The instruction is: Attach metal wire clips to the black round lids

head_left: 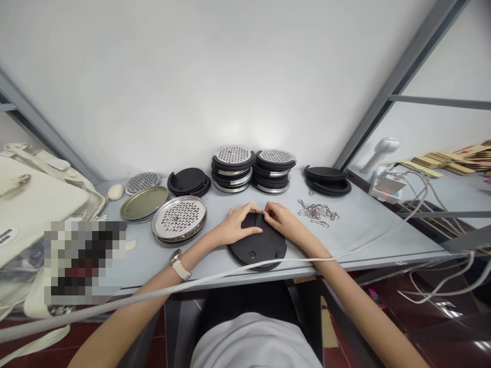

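A round black disc with two small holes or studs and a short strap-like strip lies flat at the table's front edge. My left hand grips its far left side, thumb laid on top and fingers at the far rim. At that same rim, by the strip, the fingers of my right hand are pinched together; a small glint shows there, but what they hold is hidden. Right of the disc lies a loose pile of small metal clips. Perforated metal discs are stacked to the left.
Two tall stacks of metal and black discs stand by the wall. More black discs lie at back right, and a gold-coloured lid at left. A white cable crosses in front of my forearms. A white bag sits far left.
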